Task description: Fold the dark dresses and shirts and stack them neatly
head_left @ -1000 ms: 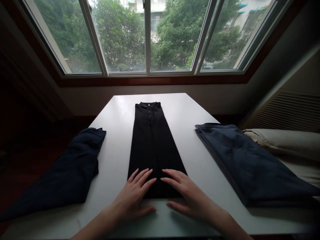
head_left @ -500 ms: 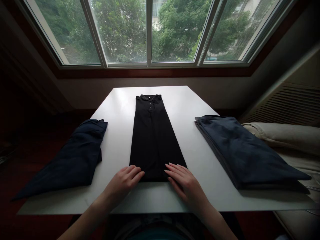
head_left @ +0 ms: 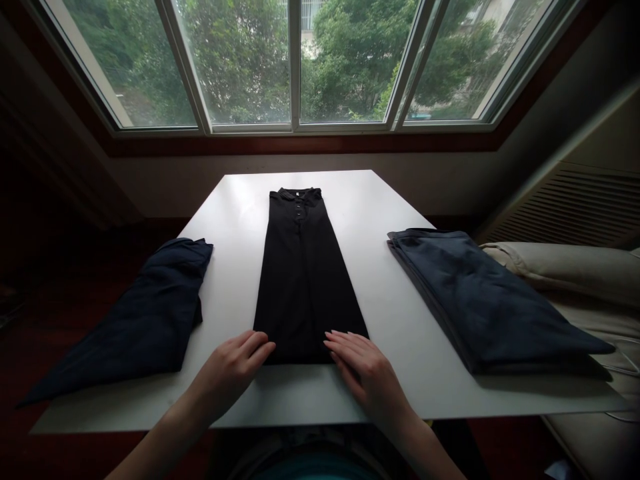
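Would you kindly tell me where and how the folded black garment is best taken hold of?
I'd grip the black garment by its near corners, coming from the person's side. It lies flat and lengthwise, collar at the far end, with the left hand and right hand by the near edge. Thumbs below and fingers above would probably keep the layers together.
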Tool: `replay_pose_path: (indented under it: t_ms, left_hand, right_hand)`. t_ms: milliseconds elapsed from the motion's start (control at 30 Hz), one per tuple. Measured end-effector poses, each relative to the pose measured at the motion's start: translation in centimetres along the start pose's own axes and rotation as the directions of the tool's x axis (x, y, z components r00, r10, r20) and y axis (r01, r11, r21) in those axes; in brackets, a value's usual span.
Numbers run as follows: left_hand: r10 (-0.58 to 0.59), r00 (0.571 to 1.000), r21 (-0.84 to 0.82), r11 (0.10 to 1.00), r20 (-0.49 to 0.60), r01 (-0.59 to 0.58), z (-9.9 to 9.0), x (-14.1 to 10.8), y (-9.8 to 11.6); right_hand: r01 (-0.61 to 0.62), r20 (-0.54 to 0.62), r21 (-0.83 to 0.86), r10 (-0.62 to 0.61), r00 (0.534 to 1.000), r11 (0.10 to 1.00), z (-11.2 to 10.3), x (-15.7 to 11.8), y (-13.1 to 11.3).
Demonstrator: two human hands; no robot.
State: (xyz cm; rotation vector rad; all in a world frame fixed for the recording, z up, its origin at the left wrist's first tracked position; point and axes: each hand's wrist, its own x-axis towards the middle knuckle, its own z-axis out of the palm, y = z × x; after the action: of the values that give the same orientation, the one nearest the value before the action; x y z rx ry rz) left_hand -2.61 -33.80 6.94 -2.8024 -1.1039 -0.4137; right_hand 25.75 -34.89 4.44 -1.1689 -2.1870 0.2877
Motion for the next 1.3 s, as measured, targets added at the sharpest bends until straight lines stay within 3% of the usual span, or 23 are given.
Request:
replay_pose_path:
  t_ms: [167, 433, 533, 800, 967, 1100, 1300]
  left_hand:
    - [-0.051, 0.998, -0.019, 0.998, 0.048, 0.052, 0.3, 1.0, 0.8]
    - [-0.161, 0.978, -0.113, 0.978, 0.132, 0.176, 1.9, 6.0, 4.8]
    - [-0.214, 0.971, -0.105, 0.969, 0.109, 0.225, 2.6, 6.8, 5.4]
    - [-0.228, 0.964, -0.220, 0.956, -0.134, 0.196, 2.2, 6.3, 4.8]
    - [-0.175, 0.950, -0.221, 0.968, -0.260, 0.117, 2.0, 5.9, 5.0]
    - [-0.194, 0.941, -0.224, 0.965, -0.276, 0.133, 2.2, 5.5, 5.0]
    - [-0.285, 0.928, -0.153, 0.955, -0.240, 0.254, 2.8, 4.0, 4.0]
  right_hand:
    - [-0.008, -0.010, 0.000, 0.008, 1.000, 1.000, 0.3, 0.0, -0.1]
    - [-0.021, -0.029, 0.005, 0.022, 0.999, 1.000, 0.3, -0.1, -0.1]
    - [-0.023, -0.039, 0.009, 0.023, 0.999, 1.000, 0.4, -0.2, 0.0]
    - [-0.088, -0.065, 0.085, 0.093, 0.994, 0.992, 0.3, 0.2, -0.9]
    - [-0.201, 0.011, 0.240, 0.205, 0.979, 0.950, 0.1, 2.3, -2.8]
    - [-0.221, 0.094, 0.350, 0.200, 0.975, 0.911, 0.5, 3.6, -3.5]
    - [-0.297, 0.008, 0.497, 0.338, 0.941, 0.816, 1.0, 3.7, -3.4]
